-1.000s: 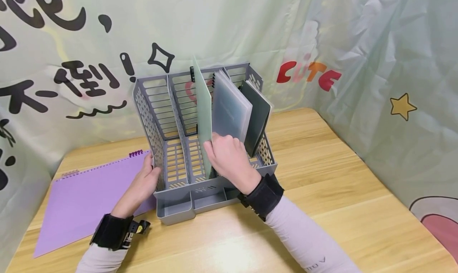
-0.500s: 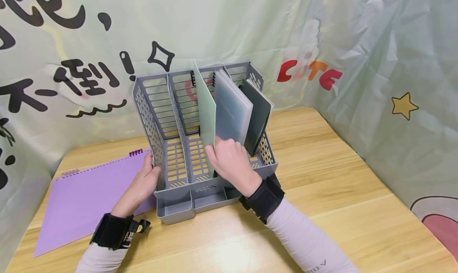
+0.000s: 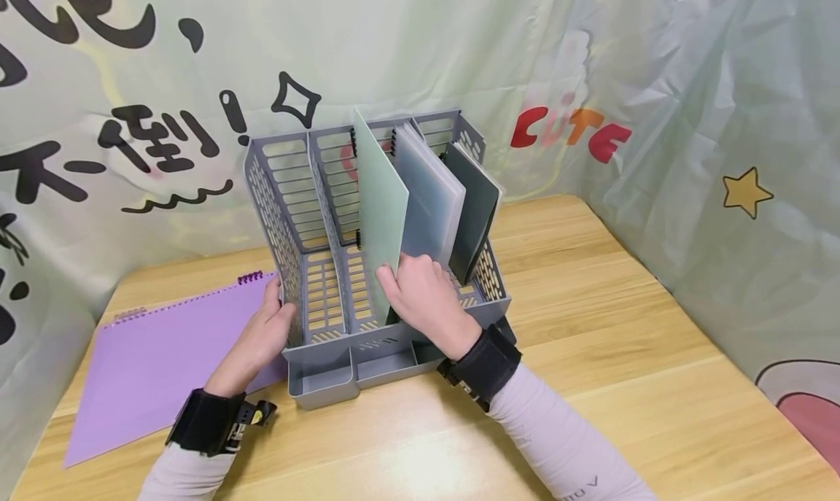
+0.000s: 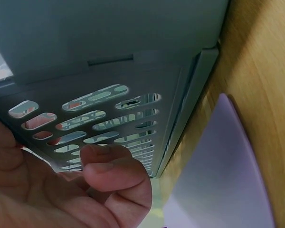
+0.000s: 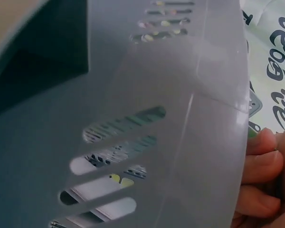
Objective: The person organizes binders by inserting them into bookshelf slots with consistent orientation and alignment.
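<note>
A grey file organizer (image 3: 394, 337) with upright dividers stands on the table. My left hand (image 3: 262, 329) holds its left side wall; in the left wrist view curled fingers (image 4: 121, 173) lie against the slotted panel. My right hand (image 3: 426, 297) pinches the near edge of a pale green spiral notebook (image 3: 380, 216), which stands upright in a middle slot. To its right in the organizer are a frosted blue spiral notebook (image 3: 426, 195) and a dark green notebook (image 3: 474, 202). In the right wrist view, the organizer's front wall hides most of the right hand (image 5: 266, 175).
A purple spiral notebook (image 3: 164, 362) lies flat on the wooden table (image 3: 590, 326), left of the organizer and partly under my left forearm. Small open trays (image 3: 321, 377) line the organizer's front. A printed cloth (image 3: 459, 41) hangs behind the table.
The pale green notebook's near edge has swung right and its near top corner sits lower, close to the blue notebook. My right hand moved slightly with it; the left hand stayed put.
</note>
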A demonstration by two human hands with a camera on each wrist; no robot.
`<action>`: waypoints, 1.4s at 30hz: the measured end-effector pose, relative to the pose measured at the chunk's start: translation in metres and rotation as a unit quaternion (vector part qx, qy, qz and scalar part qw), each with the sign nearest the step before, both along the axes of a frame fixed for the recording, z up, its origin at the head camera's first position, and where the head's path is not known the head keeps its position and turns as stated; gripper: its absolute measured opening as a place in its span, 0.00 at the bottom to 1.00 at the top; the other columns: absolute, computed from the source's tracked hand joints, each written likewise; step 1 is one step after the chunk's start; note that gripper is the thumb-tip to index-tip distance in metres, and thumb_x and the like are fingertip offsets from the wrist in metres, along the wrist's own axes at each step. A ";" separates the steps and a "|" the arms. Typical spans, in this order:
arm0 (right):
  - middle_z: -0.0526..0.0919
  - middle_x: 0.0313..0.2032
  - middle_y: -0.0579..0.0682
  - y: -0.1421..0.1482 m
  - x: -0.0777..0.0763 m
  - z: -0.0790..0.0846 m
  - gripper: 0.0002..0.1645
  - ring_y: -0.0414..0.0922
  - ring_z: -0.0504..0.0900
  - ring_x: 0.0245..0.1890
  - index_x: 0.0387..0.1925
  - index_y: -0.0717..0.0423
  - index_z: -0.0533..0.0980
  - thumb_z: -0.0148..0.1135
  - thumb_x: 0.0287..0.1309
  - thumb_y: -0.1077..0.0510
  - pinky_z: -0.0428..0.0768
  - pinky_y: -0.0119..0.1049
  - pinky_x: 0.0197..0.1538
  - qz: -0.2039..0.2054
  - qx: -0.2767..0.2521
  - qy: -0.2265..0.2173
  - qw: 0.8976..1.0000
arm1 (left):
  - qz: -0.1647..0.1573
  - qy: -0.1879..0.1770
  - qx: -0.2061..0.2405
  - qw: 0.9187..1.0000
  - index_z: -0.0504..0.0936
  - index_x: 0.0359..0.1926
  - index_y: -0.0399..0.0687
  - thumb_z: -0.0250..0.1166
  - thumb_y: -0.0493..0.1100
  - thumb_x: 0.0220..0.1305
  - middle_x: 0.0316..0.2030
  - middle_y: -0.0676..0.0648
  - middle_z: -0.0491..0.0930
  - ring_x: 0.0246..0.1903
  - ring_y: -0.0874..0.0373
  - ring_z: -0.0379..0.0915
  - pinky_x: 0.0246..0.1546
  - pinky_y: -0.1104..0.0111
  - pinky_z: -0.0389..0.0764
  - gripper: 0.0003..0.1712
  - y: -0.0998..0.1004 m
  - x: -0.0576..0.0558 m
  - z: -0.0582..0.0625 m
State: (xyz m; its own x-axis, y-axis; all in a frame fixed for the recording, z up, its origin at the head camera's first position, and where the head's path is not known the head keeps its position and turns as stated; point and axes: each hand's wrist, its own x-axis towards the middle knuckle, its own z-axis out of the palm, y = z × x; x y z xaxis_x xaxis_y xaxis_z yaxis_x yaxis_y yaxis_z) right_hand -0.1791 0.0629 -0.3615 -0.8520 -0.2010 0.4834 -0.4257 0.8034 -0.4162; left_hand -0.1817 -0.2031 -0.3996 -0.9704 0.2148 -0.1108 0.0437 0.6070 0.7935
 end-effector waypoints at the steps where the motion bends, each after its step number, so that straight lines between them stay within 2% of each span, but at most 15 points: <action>1: 0.52 0.13 0.41 0.000 0.000 0.000 0.18 0.39 0.54 0.09 0.19 0.49 0.61 0.39 0.65 0.51 0.52 0.31 0.13 0.002 -0.007 -0.006 1.000 | 0.000 -0.001 -0.001 1.000 0.24 0.76 0.57 0.35 0.46 0.77 0.72 0.33 0.39 0.67 0.33 0.38 0.60 0.37 0.46 0.37 0.000 0.000 0.000; 6: 0.54 0.12 0.41 0.002 -0.002 0.000 0.19 0.39 0.57 0.08 0.17 0.48 0.62 0.42 0.63 0.51 0.54 0.31 0.13 -0.016 -0.017 -0.012 1.000 | -0.003 -0.005 -0.001 1.000 0.24 0.75 0.56 0.35 0.46 0.77 0.73 0.33 0.36 0.68 0.33 0.37 0.61 0.38 0.45 0.37 0.001 0.000 0.002; 9: 0.56 0.12 0.42 0.004 -0.003 -0.001 0.16 0.40 0.62 0.08 0.19 0.48 0.66 0.43 0.62 0.51 0.58 0.32 0.12 -0.024 -0.015 -0.010 1.000 | -0.003 -0.009 -0.001 1.000 0.23 0.75 0.57 0.34 0.47 0.77 0.72 0.33 0.37 0.68 0.33 0.37 0.60 0.38 0.45 0.37 0.001 0.001 0.003; 14: 0.59 0.11 0.42 0.007 -0.002 0.000 0.19 0.40 0.65 0.08 0.20 0.48 0.67 0.43 0.66 0.47 0.61 0.32 0.12 -0.023 -0.002 -0.018 1.000 | -0.001 -0.008 0.001 1.000 0.25 0.76 0.58 0.35 0.47 0.77 0.72 0.32 0.40 0.67 0.32 0.40 0.59 0.37 0.48 0.37 0.000 0.001 0.001; 20: 0.57 0.09 0.42 0.008 0.005 0.003 0.29 0.42 0.63 0.07 0.11 0.48 0.61 0.39 0.68 0.43 0.56 0.34 0.12 -0.030 0.031 -0.009 0.999 | 0.000 -0.005 0.002 1.000 0.25 0.76 0.55 0.35 0.46 0.77 0.72 0.33 0.39 0.67 0.33 0.39 0.60 0.37 0.47 0.37 0.000 0.000 0.001; 24: 0.54 0.09 0.41 0.008 0.009 0.004 0.30 0.41 0.60 0.07 0.09 0.46 0.59 0.39 0.68 0.44 0.55 0.33 0.12 -0.026 0.046 0.009 0.999 | -0.002 -0.004 0.002 1.000 0.25 0.76 0.54 0.35 0.46 0.77 0.73 0.34 0.36 0.68 0.34 0.36 0.60 0.38 0.45 0.37 0.001 0.000 0.002; 28: 0.50 0.10 0.40 0.007 0.010 0.003 0.32 0.41 0.58 0.07 0.07 0.46 0.56 0.38 0.70 0.48 0.54 0.33 0.11 -0.016 0.081 0.048 0.995 | -0.002 -0.006 0.002 1.000 0.24 0.76 0.55 0.35 0.46 0.77 0.73 0.35 0.35 0.68 0.34 0.36 0.61 0.38 0.45 0.37 0.001 0.000 0.003; 32: 0.49 0.11 0.40 0.004 0.010 0.003 0.31 0.40 0.59 0.07 0.07 0.45 0.55 0.37 0.71 0.51 0.53 0.32 0.10 -0.007 0.107 0.072 0.992 | -0.001 -0.012 0.002 1.000 0.24 0.75 0.56 0.35 0.47 0.77 0.73 0.35 0.35 0.68 0.34 0.36 0.61 0.38 0.45 0.37 0.001 0.001 0.003; 42: 0.51 0.09 0.40 0.006 0.009 0.002 0.31 0.42 0.61 0.06 0.06 0.46 0.57 0.40 0.68 0.49 0.56 0.33 0.10 -0.019 0.080 0.069 0.994 | 0.002 -0.012 0.004 1.000 0.26 0.76 0.53 0.36 0.45 0.77 0.73 0.34 0.37 0.68 0.34 0.37 0.60 0.38 0.45 0.37 0.002 0.000 0.003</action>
